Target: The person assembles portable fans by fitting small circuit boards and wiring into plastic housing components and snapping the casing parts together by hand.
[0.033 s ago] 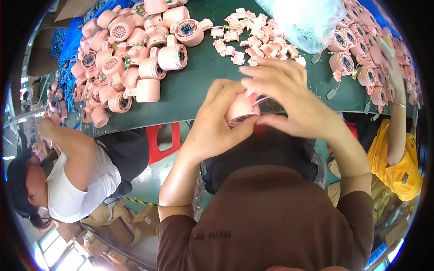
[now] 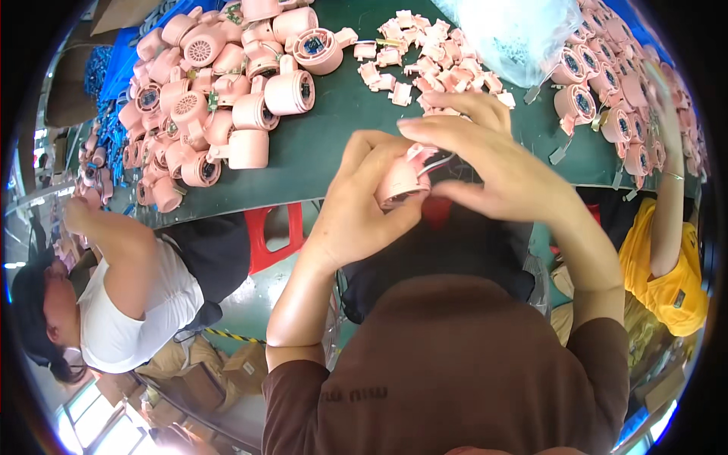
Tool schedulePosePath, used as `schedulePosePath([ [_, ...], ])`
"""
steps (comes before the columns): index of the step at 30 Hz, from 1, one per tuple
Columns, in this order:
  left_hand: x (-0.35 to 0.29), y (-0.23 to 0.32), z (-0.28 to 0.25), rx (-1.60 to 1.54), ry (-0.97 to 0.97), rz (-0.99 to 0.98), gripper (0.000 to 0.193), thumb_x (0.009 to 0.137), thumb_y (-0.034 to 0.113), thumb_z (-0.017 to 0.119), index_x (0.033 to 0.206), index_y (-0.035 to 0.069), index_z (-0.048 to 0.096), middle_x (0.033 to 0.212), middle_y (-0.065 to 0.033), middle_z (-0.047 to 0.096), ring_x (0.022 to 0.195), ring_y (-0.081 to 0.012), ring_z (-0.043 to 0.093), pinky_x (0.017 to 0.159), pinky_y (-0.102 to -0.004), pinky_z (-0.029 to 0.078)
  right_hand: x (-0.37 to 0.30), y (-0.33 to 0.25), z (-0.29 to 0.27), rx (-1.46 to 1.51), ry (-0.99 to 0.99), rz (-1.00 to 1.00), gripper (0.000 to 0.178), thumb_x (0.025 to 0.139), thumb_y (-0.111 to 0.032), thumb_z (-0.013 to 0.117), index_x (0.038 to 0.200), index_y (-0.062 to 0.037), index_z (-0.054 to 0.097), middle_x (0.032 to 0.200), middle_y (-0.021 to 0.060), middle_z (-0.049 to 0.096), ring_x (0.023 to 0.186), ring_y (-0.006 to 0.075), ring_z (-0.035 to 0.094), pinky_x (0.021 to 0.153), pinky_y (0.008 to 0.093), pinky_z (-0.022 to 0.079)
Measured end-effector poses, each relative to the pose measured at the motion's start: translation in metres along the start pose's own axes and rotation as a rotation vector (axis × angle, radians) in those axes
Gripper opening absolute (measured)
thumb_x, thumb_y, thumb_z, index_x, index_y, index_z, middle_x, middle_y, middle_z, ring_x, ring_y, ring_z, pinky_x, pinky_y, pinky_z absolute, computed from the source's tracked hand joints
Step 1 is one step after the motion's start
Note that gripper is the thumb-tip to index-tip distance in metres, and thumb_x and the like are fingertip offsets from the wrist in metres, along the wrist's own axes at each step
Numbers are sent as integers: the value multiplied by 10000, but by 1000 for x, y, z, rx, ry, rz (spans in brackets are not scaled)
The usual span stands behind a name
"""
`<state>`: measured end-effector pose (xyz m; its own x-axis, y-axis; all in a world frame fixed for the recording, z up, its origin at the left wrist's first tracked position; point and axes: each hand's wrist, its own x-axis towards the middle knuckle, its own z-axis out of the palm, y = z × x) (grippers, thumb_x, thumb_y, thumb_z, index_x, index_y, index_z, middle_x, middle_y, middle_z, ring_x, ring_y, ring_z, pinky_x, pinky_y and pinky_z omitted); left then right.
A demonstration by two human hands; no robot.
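The person's left hand (image 2: 356, 208) reaches up and inward, its thumb and fingers wrapped around a pink round housing (image 2: 400, 182). The right hand (image 2: 504, 163) arches just beside it, thumb and fingers spread wide; contact with the housing's wires (image 2: 434, 164) is unclear.

Co-workers (image 2: 148, 307) line a green worktable (image 2: 326, 125) in a factory assembly workshop
Identical pink plastic housings (image 2: 248, 149) lie heaped on it near loose pink brackets (image 2: 430, 64), with cardboard boxes (image 2: 244, 365) and black-and-yellow striped floor tape (image 2: 227, 336) behind
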<state>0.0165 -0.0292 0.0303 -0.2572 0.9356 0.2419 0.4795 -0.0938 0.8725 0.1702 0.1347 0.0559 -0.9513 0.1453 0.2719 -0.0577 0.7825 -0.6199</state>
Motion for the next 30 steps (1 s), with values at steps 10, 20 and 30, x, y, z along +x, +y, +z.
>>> schedulePosePath([
  [10,-21,-20,9,307,160,-27,502,719,-13,638,1213,32,560,1282,-220,433,1135,-389,474,971,-441,432,14,19,27,35,74,-148,150,881,-82,679,1029,-81,652,913,72,645,827,292,617,738,397,498],
  [20,-15,-36,28,283,427,-10,205,859,37,609,1063,12,605,1068,-171,605,954,-351,561,847,-430,461,7,-4,68,327,345,136,165,873,21,684,1029,-30,667,944,82,686,836,239,657,730,336,521],
  [30,-17,-35,28,203,396,-11,127,921,91,613,1012,3,608,1040,-164,624,928,-344,579,824,-420,470,5,-9,81,507,441,270,129,898,40,661,1023,9,671,981,110,698,822,170,677,729,277,544],
])
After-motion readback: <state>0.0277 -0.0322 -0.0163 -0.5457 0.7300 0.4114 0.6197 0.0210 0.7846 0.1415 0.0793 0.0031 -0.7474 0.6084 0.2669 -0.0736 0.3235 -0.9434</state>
